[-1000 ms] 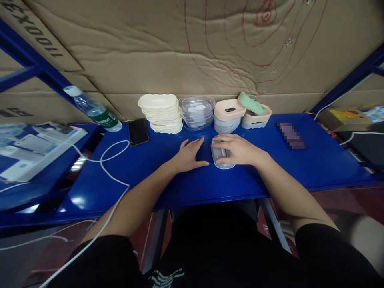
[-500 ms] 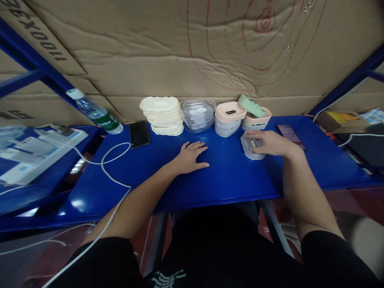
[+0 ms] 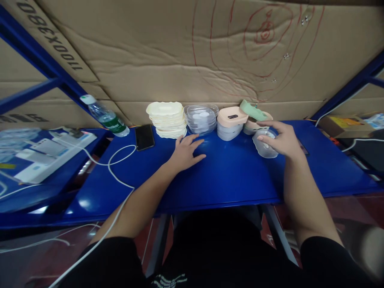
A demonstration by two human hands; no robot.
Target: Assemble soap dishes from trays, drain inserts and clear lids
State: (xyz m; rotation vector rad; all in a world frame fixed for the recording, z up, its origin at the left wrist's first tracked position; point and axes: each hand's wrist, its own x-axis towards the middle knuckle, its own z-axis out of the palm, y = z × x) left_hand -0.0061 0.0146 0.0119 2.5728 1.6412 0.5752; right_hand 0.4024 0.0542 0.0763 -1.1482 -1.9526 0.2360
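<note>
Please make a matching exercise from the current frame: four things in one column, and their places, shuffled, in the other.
1. Translucent dish
2. Cream stack
3. Green piece
4. Black phone

A. Between the bottle and the cream stack
B. Tilted, next to the peach-topped stack
C. Partly covered by the right hand
D. Between the black phone and the clear plastic stack

Pairs: 1-C; 2-D; 3-B; 4-A

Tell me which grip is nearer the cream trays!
Left. The left grip is just in front of the cream trays, slightly right; the right grip is far right, past the peach-topped stack.
</note>
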